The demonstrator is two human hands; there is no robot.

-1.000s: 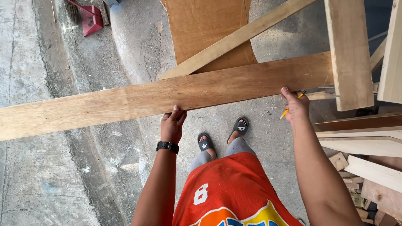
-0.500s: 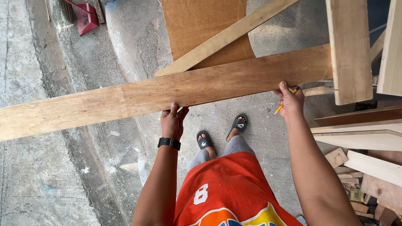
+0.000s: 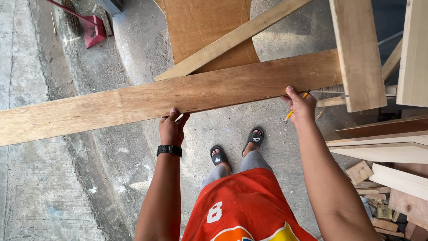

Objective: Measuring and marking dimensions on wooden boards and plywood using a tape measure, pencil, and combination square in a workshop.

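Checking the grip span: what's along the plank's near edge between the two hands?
Nothing grips it there. In the head view the plank edge runs bare from left hand to right hand; only concrete floor shows below.

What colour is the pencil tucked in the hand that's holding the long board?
Yellow with a dark tip; the pencil sits in the right hand, seen from the head view.

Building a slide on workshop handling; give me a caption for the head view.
Both hands grip a long plank above concrete: left hand mid-board, right hand also pinching a yellow pencil.

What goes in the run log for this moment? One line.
left hand: grips plank | right hand: grips plank, holds pencil | plank: level
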